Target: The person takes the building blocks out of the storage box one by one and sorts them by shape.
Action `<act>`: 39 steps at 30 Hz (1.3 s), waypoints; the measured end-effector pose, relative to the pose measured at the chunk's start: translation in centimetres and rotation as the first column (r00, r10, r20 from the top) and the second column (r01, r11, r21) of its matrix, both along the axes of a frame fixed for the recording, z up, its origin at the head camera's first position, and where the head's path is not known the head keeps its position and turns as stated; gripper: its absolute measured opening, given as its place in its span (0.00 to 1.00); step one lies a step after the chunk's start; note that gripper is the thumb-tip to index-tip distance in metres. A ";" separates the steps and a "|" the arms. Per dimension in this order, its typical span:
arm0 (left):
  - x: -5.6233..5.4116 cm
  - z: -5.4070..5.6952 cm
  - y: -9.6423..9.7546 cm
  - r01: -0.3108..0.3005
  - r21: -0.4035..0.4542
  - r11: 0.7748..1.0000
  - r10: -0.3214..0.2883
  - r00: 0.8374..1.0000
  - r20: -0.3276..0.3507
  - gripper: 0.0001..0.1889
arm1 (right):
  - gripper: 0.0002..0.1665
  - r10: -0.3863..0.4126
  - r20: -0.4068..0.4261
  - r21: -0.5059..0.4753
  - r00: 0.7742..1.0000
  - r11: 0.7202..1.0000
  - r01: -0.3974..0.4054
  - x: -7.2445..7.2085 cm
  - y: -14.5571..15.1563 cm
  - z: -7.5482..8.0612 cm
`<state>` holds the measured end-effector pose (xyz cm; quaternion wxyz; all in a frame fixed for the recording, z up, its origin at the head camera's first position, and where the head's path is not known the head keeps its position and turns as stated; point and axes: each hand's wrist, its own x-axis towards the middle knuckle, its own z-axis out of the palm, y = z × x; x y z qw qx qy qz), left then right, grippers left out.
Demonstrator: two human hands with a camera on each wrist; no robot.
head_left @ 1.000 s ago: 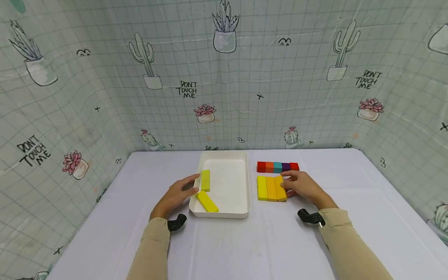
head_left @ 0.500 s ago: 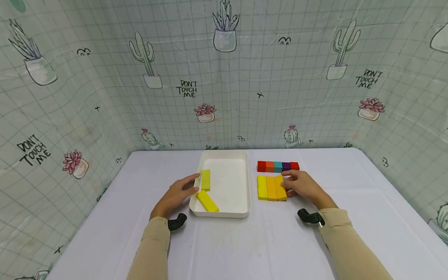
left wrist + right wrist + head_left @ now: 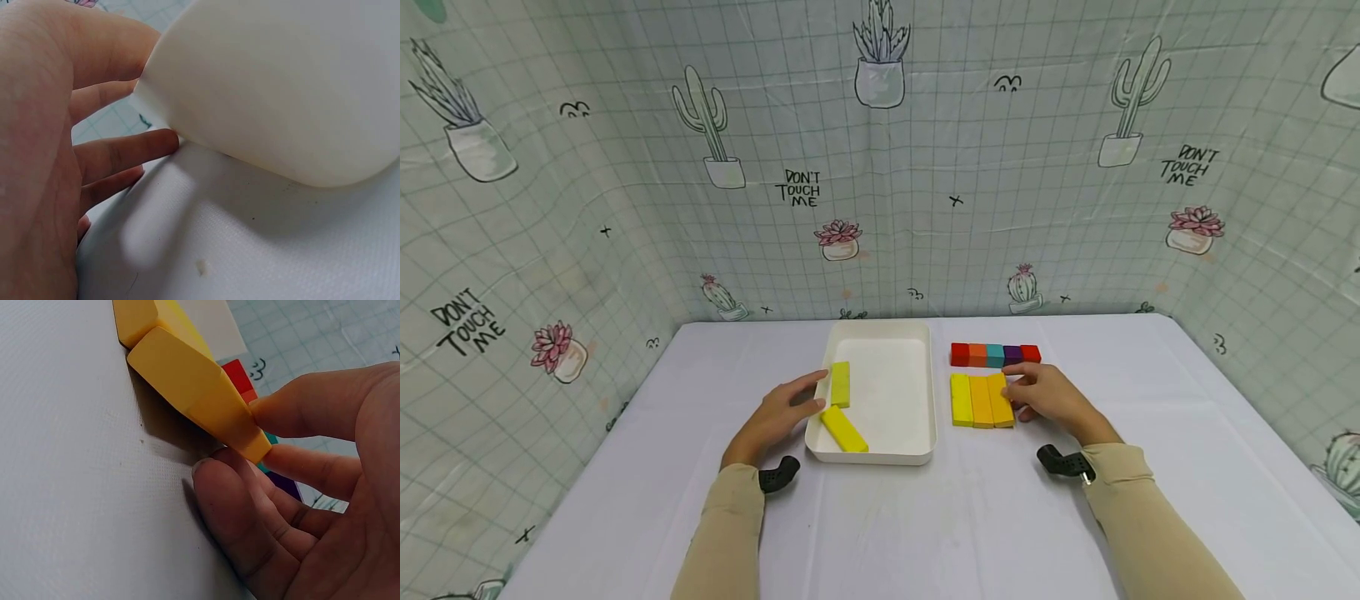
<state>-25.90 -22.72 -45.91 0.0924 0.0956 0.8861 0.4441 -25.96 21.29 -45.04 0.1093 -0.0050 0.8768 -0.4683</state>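
Note:
In the head view, my left hand [image 3: 778, 419] rests at the left side of a white tray [image 3: 915, 457]. Its fingers are spread and relaxed, and in the left wrist view the fingertips meet the tray's outer wall [image 3: 262, 94]. Inside the tray lie a yellow-green block [image 3: 840, 385] and a slanted yellow block [image 3: 845, 430]. Right of the tray, my right hand [image 3: 1051, 398] reaches to the rightmost of two orange-yellow blocks [image 3: 1001, 402]. In the right wrist view, loosely bent fingers touch this block's near end [image 3: 228, 422], with one digit lower beside the table.
A yellow block [image 3: 961, 401] and another orange-yellow block [image 3: 981, 403] stand in line beside the touched one. Behind them runs a row of several red, orange, teal and purple blocks [image 3: 995, 357]. A patterned cloth backdrop [image 3: 880, 167] closes the white table [image 3: 880, 533] in.

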 end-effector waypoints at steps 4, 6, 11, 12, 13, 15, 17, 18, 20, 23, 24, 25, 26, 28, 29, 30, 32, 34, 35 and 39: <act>0.0 -0.1 0.0 -0.002 0.006 1.000 0.002 1.000 0.001 0.31 | 0.32 -0.003 -0.002 -0.001 1.000 1.000 0.003 0.0 0.0 0.0; 0.0 -0.1 -0.1 -0.003 0.014 1.000 0.003 1.000 0.003 0.31 | 0.31 -0.007 0.000 0.000 1.000 1.000 0.007 -0.1 0.0 0.0; -0.1 -0.1 -0.1 -0.007 0.014 1.000 0.007 1.000 0.006 0.31 | 0.30 -0.026 0.006 0.011 1.000 1.000 0.026 -0.3 0.0 -0.1; -0.1 -0.1 -0.1 -0.009 0.011 1.000 0.009 1.000 0.006 0.31 | 0.30 -0.028 0.004 0.013 1.000 1.000 0.028 -0.4 0.0 -0.1; -0.1 -0.2 -0.1 -0.010 0.010 1.000 0.010 1.000 0.005 0.31 | 0.29 -0.033 0.003 0.015 0.999 0.999 0.033 -0.4 0.0 -0.1; -0.2 -0.2 -0.1 -0.011 0.011 1.000 0.011 1.000 0.005 0.31 | 0.29 -0.035 -0.004 0.022 0.999 0.999 0.036 -0.5 0.0 0.0; -0.2 -0.2 -0.1 -0.009 0.015 1.000 0.009 1.000 0.006 0.31 | 0.28 -0.040 -0.004 0.027 0.999 0.999 0.040 -0.5 0.0 0.0; -0.2 -0.2 0.0 -0.008 0.018 1.000 0.007 1.000 0.007 0.31 | 0.28 -0.043 -0.001 0.027 0.999 0.999 0.043 -0.5 -0.1 -0.1; -0.2 -0.2 0.0 -0.008 0.018 1.000 0.008 1.000 0.010 0.31 | 0.27 -0.050 0.006 0.028 0.999 0.998 0.050 -0.5 -0.1 -0.1; -0.2 -0.2 0.0 -0.017 0.012 1.000 0.016 1.000 0.016 0.31 | 0.27 -0.041 0.005 0.033 0.999 0.999 0.041 -0.4 -0.1 -0.2; -0.1 -0.2 0.1 -0.019 0.010 1.000 0.019 1.000 0.018 0.31 | 0.27 -0.040 0.001 0.036 0.999 0.999 0.040 -0.3 -0.1 -0.2; -0.1 -0.2 0.0 -0.022 0.009 1.000 0.022 1.000 0.018 0.30 | 0.26 -0.043 -0.001 0.040 0.999 0.998 0.043 -0.3 -0.1 -0.2; -0.1 -0.2 0.0 -0.023 0.010 1.000 0.023 1.000 0.019 0.30 | 0.26 -0.045 -0.003 0.045 0.999 0.998 0.046 -0.3 -0.2 -0.3; -0.1 -0.2 0.0 -0.022 0.013 1.000 0.022 1.000 0.020 0.30 | 0.26 -0.053 -0.004 0.052 0.999 0.997 0.053 -0.3 -0.3 -0.3; 0.0 -0.2 0.0 -0.020 0.014 1.000 0.020 1.000 0.018 0.30 | 0.26 -0.059 -0.003 0.056 0.998 0.997 0.060 -0.3 -0.3 -0.3; 0.0 -0.1 0.0 -0.019 0.015 1.000 0.019 1.000 0.018 0.30 | 0.26 -0.068 0.000 0.057 0.998 0.996 0.068 -0.3 -0.3 -0.3; 0.1 -0.1 0.1 -0.016 0.017 1.000 0.016 1.000 0.018 0.30 | 0.26 -0.082 0.004 0.061 0.997 0.995 0.082 -0.2 -0.4 -0.3; 0.1 0.0 0.1 -0.013 0.016 1.000 0.013 1.000 0.016 0.30 | 0.25 -0.091 0.004 0.065 0.996 0.994 0.090 -0.3 -0.5 -0.4; 0.1 0.0 0.1 -0.011 0.014 1.000 0.011 1.000 0.013 0.30 | 0.25 -0.095 0.002 0.065 0.995 0.993 0.095 -0.3 -0.5 -0.4; 0.1 0.0 0.1 -0.004 0.009 1.000 0.004 1.000 0.003 0.30 | 0.24 -0.106 -0.009 0.051 0.994 0.993 0.107 -0.3 -0.6 -0.5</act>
